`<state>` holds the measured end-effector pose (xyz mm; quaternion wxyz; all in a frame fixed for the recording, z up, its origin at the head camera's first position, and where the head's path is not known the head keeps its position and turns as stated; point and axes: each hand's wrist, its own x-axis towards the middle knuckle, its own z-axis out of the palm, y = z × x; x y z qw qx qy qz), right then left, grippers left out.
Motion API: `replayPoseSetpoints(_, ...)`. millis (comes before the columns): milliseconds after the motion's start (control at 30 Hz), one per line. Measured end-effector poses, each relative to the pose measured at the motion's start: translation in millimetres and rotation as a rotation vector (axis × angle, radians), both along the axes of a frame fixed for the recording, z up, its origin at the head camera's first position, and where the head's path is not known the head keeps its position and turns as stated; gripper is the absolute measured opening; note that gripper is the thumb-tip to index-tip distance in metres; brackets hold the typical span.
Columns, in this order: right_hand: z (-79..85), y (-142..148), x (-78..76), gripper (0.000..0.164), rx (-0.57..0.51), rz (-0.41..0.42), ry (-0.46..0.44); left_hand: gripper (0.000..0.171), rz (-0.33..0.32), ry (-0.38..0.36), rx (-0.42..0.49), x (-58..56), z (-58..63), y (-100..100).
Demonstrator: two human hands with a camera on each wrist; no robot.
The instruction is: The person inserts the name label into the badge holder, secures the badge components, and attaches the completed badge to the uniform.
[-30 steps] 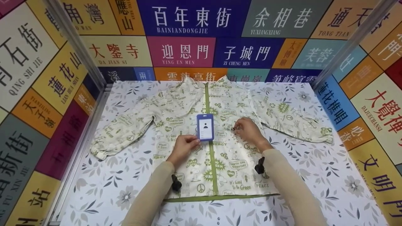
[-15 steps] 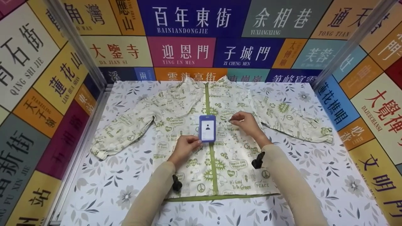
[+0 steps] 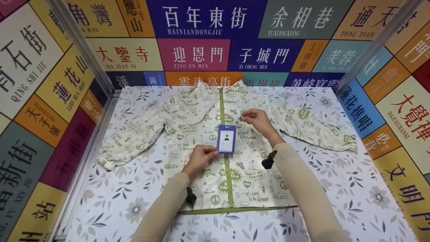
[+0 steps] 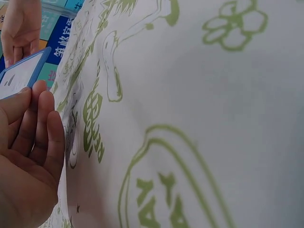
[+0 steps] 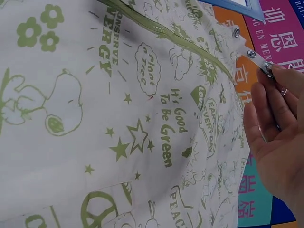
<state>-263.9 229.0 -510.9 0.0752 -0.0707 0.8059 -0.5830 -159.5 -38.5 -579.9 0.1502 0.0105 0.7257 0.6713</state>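
A blue ID badge holder [image 3: 226, 139] with a white card hangs over the jacket's zipper line. My left hand [image 3: 201, 159] pinches its lower left edge between thumb and fingers, as the left wrist view shows from the side with the badge holder [image 4: 28, 71] tilted. Up and to the right, my right hand [image 3: 260, 122] pinches a badge clip [image 5: 256, 56], a clear strap with metal snaps. In the right wrist view the strap points toward a corner of the badge holder [image 5: 244, 7], apart from it. Beneath both hands lies a white jacket [image 3: 248, 188] with green print.
The jacket's sleeves spread to both sides, the left one [image 3: 134, 141] bent downward. A floral cloth [image 3: 114, 201] covers the table. Sign-printed walls [image 3: 208, 20] close off the back and both sides, with metal posts at the corners.
My left hand has shifted slightly right with the badge holder. My right hand has moved up and left with the clip, closer to the badge holder's top.
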Motion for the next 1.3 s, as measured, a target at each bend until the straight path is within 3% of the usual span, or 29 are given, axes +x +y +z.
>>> replayPoseSetpoints(167,6.5,-10,-6.8,0.031,0.006,0.038,0.000,0.014,-0.015,0.054,-0.038,-1.1,-0.9,3)
replayPoseSetpoints(433,10.1,-21,-12.6,0.031,0.014,0.095,-0.004,0.013,-0.015,0.068,-0.049,-4.8,-4.7,7)
replayPoseSetpoints(700,17.7,-26,-11.8,0.028,0.016,0.134,-0.046,0.013,-0.012,0.031,-0.003,-4.9,-4.5,6)
replayPoseSetpoints(900,13.4,-29,-15.8,0.029,0.031,0.156,-0.043,0.012,-0.021,-0.001,-0.005,-1.8,-3.3,5)
replayPoseSetpoints(1300,20.8,-32,-12.2,0.035,0.061,0.227,-0.045,0.013,-0.028,0.027,-0.002,-2.5,-1.9,3)
